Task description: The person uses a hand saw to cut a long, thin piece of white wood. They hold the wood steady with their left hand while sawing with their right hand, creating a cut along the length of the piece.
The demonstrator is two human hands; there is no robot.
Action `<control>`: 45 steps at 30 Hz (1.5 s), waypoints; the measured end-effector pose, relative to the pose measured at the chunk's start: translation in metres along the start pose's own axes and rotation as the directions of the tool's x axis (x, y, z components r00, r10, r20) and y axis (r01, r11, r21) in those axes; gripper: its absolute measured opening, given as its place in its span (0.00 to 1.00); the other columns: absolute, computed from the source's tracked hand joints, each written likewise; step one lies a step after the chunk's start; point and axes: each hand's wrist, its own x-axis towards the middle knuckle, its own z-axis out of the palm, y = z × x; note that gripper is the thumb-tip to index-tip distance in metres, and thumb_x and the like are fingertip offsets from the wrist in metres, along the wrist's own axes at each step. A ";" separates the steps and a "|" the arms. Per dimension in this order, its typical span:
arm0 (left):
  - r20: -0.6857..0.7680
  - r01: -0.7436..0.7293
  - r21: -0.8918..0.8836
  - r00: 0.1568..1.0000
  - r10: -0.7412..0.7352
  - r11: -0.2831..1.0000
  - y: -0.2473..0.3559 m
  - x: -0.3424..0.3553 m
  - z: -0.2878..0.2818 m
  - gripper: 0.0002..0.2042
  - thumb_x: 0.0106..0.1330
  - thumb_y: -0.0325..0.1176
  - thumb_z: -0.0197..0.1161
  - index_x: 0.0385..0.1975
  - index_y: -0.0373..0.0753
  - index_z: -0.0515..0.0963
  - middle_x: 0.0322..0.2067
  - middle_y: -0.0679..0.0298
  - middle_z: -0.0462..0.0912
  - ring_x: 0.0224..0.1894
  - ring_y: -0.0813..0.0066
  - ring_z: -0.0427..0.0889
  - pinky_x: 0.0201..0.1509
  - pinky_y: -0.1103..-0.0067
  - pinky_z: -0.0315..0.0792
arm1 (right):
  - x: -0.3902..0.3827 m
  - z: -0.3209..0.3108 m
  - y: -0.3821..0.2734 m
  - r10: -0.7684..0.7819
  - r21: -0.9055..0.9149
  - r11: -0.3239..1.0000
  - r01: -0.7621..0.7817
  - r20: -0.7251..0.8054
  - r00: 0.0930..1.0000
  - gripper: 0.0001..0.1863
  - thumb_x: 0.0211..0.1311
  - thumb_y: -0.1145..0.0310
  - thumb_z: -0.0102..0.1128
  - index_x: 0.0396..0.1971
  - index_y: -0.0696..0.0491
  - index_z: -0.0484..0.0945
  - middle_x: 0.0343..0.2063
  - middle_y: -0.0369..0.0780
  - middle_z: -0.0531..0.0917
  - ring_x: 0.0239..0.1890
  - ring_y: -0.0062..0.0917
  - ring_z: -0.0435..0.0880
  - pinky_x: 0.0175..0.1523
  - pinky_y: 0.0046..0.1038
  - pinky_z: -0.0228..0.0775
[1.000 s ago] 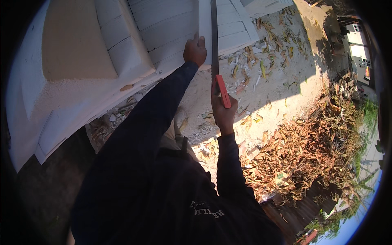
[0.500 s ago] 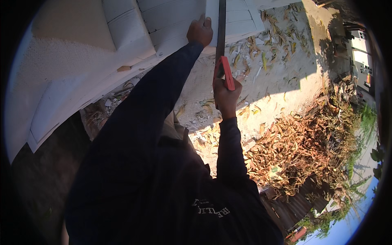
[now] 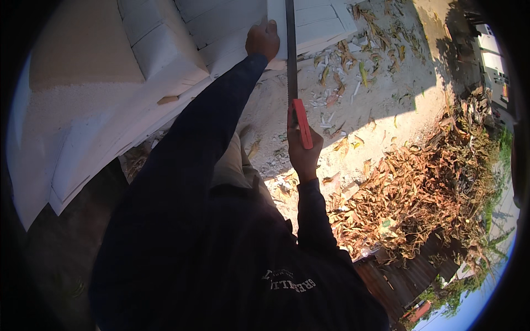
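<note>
A hand saw (image 3: 292,60) with a long dark blade and a red handle (image 3: 302,124) lies across white-painted boards at the top. My right hand (image 3: 303,151) is closed on that handle, below the boards' edge. Just left of the blade, my left hand (image 3: 263,39) grips a narrow white board (image 3: 276,14), its thumb and fingers bent against it. The blade runs along the right side of this board and out of view at the top; where it meets the wood is too small to tell. More white planks (image 3: 323,22) lie flat on either side.
A white stepped structure (image 3: 88,55) fills the upper left. Below it, sandy ground (image 3: 342,94) carries pale scraps and leaves. A large heap of dry leaves (image 3: 414,204) is at the right, with rusty corrugated sheets (image 3: 397,273) near the bottom. A white building (image 3: 491,60) shows at the far right.
My right hand and the saw moved away from my body half a second ago, and now have come back toward it. My left hand stays on the board while the view shifts slightly.
</note>
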 end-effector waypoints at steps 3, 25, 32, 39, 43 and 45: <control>-0.057 -0.014 0.031 0.998 0.016 0.999 0.004 -0.005 -0.001 0.25 0.77 0.47 0.50 0.58 0.33 0.80 0.33 0.36 0.83 0.40 0.38 0.83 0.47 0.54 0.74 | -0.043 -0.013 0.005 -0.063 -0.014 0.998 0.062 -0.047 0.997 0.05 0.61 0.75 0.59 0.30 0.62 0.77 0.18 0.43 0.77 0.19 0.25 0.72 0.28 0.32 0.66; -0.039 0.069 -0.035 0.997 -0.070 0.997 0.009 0.000 -0.005 0.25 0.77 0.48 0.51 0.61 0.36 0.79 0.34 0.36 0.82 0.41 0.40 0.83 0.49 0.56 0.75 | 0.014 0.000 -0.020 0.022 0.005 1.000 -0.023 0.027 0.999 0.07 0.58 0.75 0.60 0.23 0.60 0.74 0.15 0.41 0.73 0.19 0.23 0.69 0.27 0.33 0.64; -0.098 0.041 -0.024 0.994 -0.043 0.999 0.006 -0.008 0.006 0.25 0.76 0.48 0.52 0.59 0.33 0.80 0.30 0.38 0.82 0.37 0.41 0.84 0.45 0.56 0.76 | 0.056 0.003 -0.011 0.086 -0.002 0.996 -0.086 0.070 0.994 0.06 0.58 0.75 0.61 0.29 0.63 0.80 0.20 0.39 0.78 0.23 0.18 0.72 0.31 0.26 0.67; -0.098 0.076 -0.082 0.992 -0.084 0.994 0.004 -0.002 0.004 0.25 0.75 0.50 0.53 0.60 0.36 0.80 0.34 0.39 0.84 0.39 0.40 0.83 0.45 0.56 0.76 | 0.064 0.013 -0.006 -0.066 -0.005 0.998 0.065 -0.001 0.998 0.07 0.58 0.77 0.60 0.23 0.64 0.75 0.18 0.35 0.75 0.24 0.15 0.69 0.30 0.25 0.65; -0.109 0.082 -0.019 0.991 -0.083 0.996 0.005 -0.002 0.005 0.26 0.75 0.51 0.53 0.60 0.37 0.80 0.35 0.40 0.85 0.42 0.41 0.84 0.48 0.57 0.76 | 0.067 0.010 -0.013 0.045 0.073 0.996 -0.047 0.031 0.999 0.07 0.58 0.76 0.62 0.24 0.63 0.76 0.19 0.33 0.75 0.24 0.14 0.69 0.30 0.25 0.65; -0.078 0.120 -0.037 0.989 -0.123 0.992 0.010 -0.002 0.003 0.26 0.75 0.52 0.52 0.60 0.38 0.80 0.36 0.40 0.85 0.43 0.41 0.83 0.50 0.57 0.76 | 0.063 0.010 -0.012 0.006 0.047 0.999 -0.007 0.014 1.000 0.07 0.58 0.76 0.62 0.25 0.63 0.76 0.18 0.33 0.75 0.25 0.14 0.69 0.31 0.25 0.65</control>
